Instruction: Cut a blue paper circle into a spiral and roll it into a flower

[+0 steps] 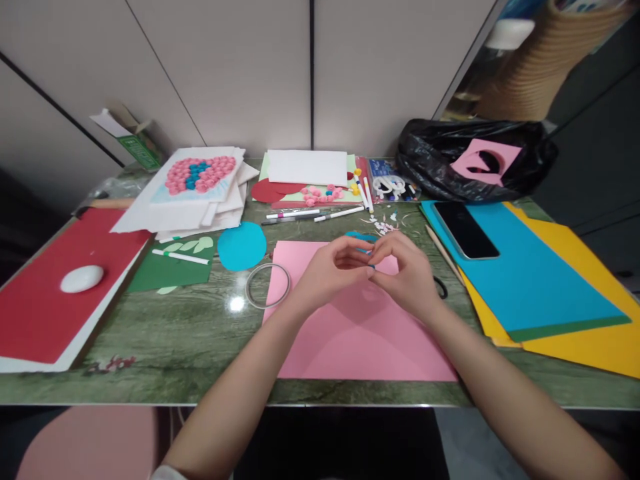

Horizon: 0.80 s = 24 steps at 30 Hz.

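Observation:
My left hand and my right hand meet at the fingertips above a stack of pink paper sheets. Both are closed in a pinch on a small blue piece, probably paper, mostly hidden by the fingers. Just behind the fingers lies a blue paper cutout, partly covered. A tape roll overlaps the left edge of the pink sheets. Beside my right wrist, part of a black ring-shaped thing shows.
Left are a blue paper disc, green paper, and red sheets bearing a white mouse. Several markers lie behind. Right, a phone rests on blue paper, near a black plastic bag.

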Motion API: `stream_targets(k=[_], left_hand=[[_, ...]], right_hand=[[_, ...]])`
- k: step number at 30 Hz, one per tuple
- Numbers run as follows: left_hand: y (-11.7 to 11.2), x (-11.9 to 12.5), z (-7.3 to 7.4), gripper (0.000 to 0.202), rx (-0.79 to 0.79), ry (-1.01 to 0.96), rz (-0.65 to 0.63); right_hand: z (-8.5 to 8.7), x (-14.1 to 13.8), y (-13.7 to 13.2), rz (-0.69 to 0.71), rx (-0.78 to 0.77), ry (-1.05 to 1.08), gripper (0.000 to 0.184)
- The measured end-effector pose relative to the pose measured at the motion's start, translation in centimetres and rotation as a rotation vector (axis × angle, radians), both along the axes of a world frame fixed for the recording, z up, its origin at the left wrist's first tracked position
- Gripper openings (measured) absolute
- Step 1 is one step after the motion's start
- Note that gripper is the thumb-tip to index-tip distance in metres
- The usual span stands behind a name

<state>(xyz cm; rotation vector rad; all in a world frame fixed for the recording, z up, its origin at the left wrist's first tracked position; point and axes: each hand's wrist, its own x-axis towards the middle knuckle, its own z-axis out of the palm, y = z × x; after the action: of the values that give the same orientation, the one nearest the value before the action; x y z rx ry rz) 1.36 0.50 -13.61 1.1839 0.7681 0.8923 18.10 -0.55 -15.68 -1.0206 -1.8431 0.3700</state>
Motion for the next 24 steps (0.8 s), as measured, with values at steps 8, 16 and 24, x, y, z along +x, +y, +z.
stream_targets(k=[8, 16, 24], left_hand=[[0.2, 0.1, -0.7, 0.030, -0.107, -0.069, -0.032], [0.8, -0.3, -1.5, 0.036, -0.190, -0.144, 0.048], [1.1, -0.7, -1.5, 0.034, -0.117, -0.089, 0.019]], right_hand=[[0.1, -0.3, -0.1, -0.009, 0.039, -0.026, 0.021], [-0.1, 0.1, -0.3, -0.099, 0.227, -0.218, 0.014], [-0.6, 0.1, 0.2, -0.032, 0.150, -0.243, 0.026]])
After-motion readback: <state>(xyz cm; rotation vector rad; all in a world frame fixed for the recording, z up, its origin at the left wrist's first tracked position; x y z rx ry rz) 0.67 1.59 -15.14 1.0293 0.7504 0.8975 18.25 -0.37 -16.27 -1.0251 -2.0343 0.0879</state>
